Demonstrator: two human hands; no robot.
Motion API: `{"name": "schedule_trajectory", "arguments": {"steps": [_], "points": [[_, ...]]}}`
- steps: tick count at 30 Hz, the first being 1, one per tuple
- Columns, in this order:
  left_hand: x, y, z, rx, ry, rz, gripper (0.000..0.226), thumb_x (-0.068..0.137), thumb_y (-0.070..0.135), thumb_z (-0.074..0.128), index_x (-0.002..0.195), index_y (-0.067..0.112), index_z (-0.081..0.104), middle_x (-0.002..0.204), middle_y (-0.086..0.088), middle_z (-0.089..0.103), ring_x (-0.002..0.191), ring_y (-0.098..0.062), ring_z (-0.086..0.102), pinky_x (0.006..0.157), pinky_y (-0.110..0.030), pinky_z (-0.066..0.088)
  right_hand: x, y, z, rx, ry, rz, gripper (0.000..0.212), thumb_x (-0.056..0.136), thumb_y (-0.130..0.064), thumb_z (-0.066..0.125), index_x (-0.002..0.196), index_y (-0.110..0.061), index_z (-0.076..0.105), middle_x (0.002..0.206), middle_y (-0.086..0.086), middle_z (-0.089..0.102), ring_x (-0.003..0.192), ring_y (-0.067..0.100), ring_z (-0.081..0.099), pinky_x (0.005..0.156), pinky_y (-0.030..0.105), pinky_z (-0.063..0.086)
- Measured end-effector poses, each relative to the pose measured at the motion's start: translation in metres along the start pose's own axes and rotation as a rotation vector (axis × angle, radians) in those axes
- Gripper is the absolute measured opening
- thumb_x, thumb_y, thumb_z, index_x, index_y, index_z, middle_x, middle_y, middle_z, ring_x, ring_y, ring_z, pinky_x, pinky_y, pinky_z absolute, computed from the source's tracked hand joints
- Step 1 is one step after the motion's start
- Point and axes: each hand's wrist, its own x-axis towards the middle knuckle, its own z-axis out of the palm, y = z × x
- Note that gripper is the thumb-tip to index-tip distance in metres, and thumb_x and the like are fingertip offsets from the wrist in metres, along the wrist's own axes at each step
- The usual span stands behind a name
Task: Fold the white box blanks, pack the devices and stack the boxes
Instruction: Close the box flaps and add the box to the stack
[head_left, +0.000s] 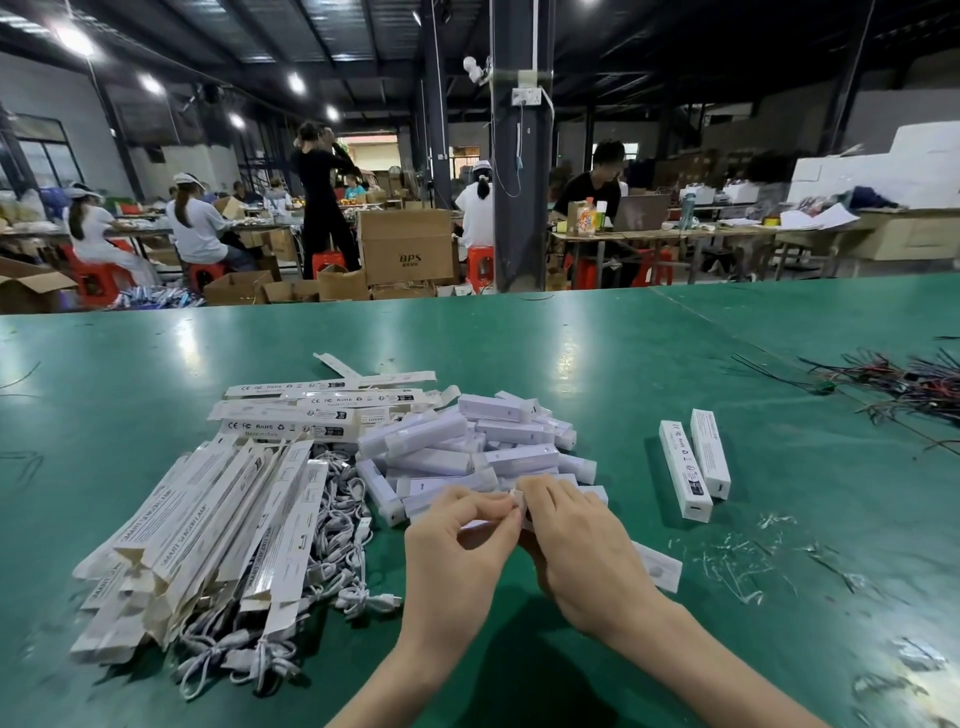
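Right now both hands meet low at the centre of the green tabletop (675, 364), working one white box (655, 566) whose far end pokes out from under the right hand (582, 551). The left hand (457, 540) pinches a small white flap at the box's near end between thumb and forefinger, and the right hand's fingers (545, 493) curl round the box, pressing the same end. To do this well, I judge, the flap should be creased sharply along its score, then tucked squarely while the right hand keeps the body from twisting. Flat box blanks (208, 519) fan out to the left over coiled white cables (343, 519), a heap of white devices (483, 447) lies just beyond the hands, and two finished boxes (696, 462) rest side by side to the right. Loose wires (904, 384) sprawl at the far right edge. Behind, workers sit at tables among cardboard cartons (405, 244) in a dim workshop.
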Motion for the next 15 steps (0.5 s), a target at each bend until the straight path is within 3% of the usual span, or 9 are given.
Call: {"name": "schedule_trajectory", "arguments": {"steps": [5, 9, 12, 15], "points": [[-0.0044, -0.0085, 0.0029, 0.135, 0.013, 0.13, 0.04, 0.075, -0.008, 0.075, 0.071, 0.031, 0.071, 0.083, 0.01, 0.068, 0.082, -0.005, 0.069, 0.077, -0.015, 0.052, -0.0017, 0.0008, 0.0011, -0.017, -0.04, -0.007, 0.019, 0.092, -0.016, 0.045, 0.111, -0.015, 0.048, 0.105, -0.001, 0.054, 0.094, 0.023, 0.049, 0.077, 0.031, 0.034], [-0.0067, -0.0105, 0.0069, -0.008, -0.014, 0.057, 0.039, 0.077, -0.009, 0.073, 0.079, 0.03, 0.074, 0.092, 0.008, 0.068, 0.09, -0.007, 0.069, 0.08, -0.015, 0.052, 0.0002, -0.0004, -0.0031, 0.02, 0.039, 0.025, 0.017, 0.086, -0.008, 0.05, 0.102, -0.012, 0.053, 0.098, 0.003, 0.058, 0.088, 0.027, 0.054, 0.072, 0.033, 0.037], [-0.0057, -0.0092, 0.0093, -0.155, -0.005, -0.064, 0.033, 0.079, -0.009, 0.071, 0.084, 0.024, 0.073, 0.095, 0.009, 0.074, 0.09, -0.006, 0.07, 0.08, -0.016, 0.053, 0.0024, -0.0013, -0.0049, 0.107, 0.038, 0.02, 0.04, 0.084, -0.006, 0.05, 0.124, -0.008, 0.05, 0.111, 0.005, 0.057, 0.099, 0.026, 0.052, 0.081, 0.033, 0.04], [0.0016, -0.0075, 0.0046, -0.225, 0.053, -0.119, 0.022, 0.081, -0.002, 0.071, 0.082, 0.02, 0.076, 0.086, 0.001, 0.076, 0.08, -0.01, 0.071, 0.073, -0.018, 0.055, 0.0027, -0.004, -0.0036, 0.17, -0.041, -0.024, 0.068, 0.087, -0.013, 0.053, 0.148, -0.01, 0.023, 0.131, 0.004, 0.043, 0.118, 0.02, 0.041, 0.099, 0.028, 0.035]]}}
